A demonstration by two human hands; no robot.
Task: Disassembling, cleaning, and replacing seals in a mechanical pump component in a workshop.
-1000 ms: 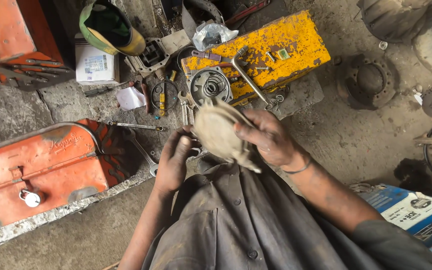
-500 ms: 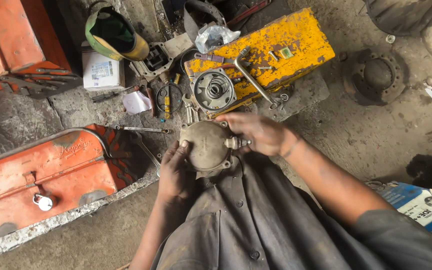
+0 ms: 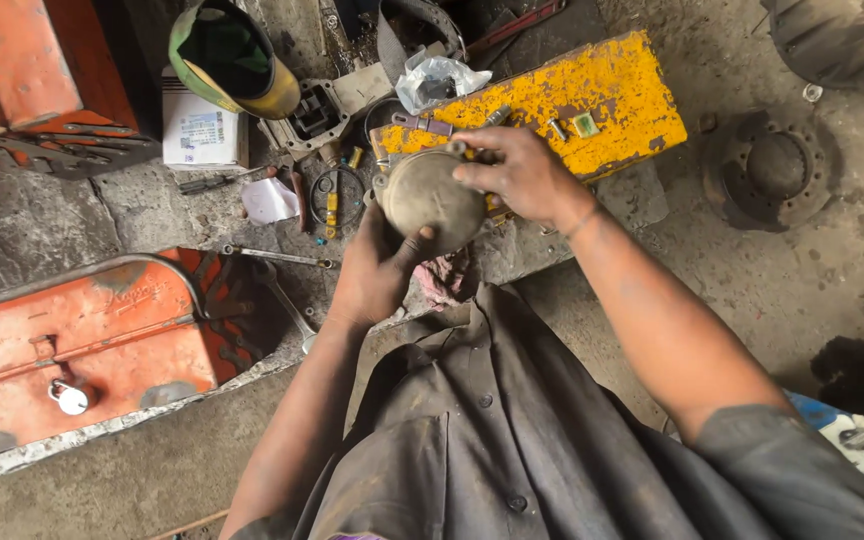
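Left hand cups the round grey metal housing from below, thumb pressed on its face. The housing sits between both hands, above the yellow metal box. Right hand reaches over, fingers curled around its upper edge.

Round metal housing: dull tan-grey. Metal box: chipped yellow with rust specks. Toolbox: orange-red, scuffed grey. Carton: white with blue label. Shirt: dark grey.
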